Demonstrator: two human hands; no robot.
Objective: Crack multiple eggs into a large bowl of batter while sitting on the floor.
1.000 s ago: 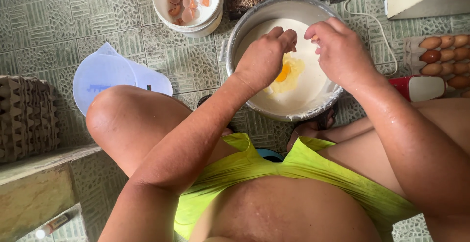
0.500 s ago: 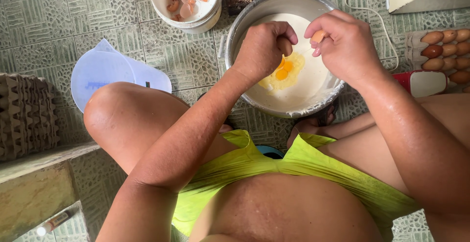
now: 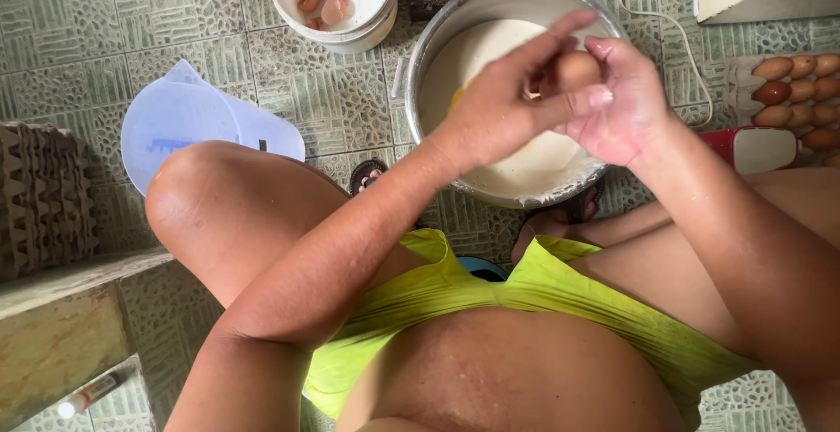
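A white bucket [image 3: 337,12] of eggshells is set far left of the metal bowl [image 3: 437,56] of pale batter; a tray of brown eggs [image 3: 792,91] lies at the right. Above the bowl, a brown egg [image 3: 577,69] is pinched between both hands: left hand [image 3: 503,104] with fingers stretched over it, right hand [image 3: 626,104] curled beneath.
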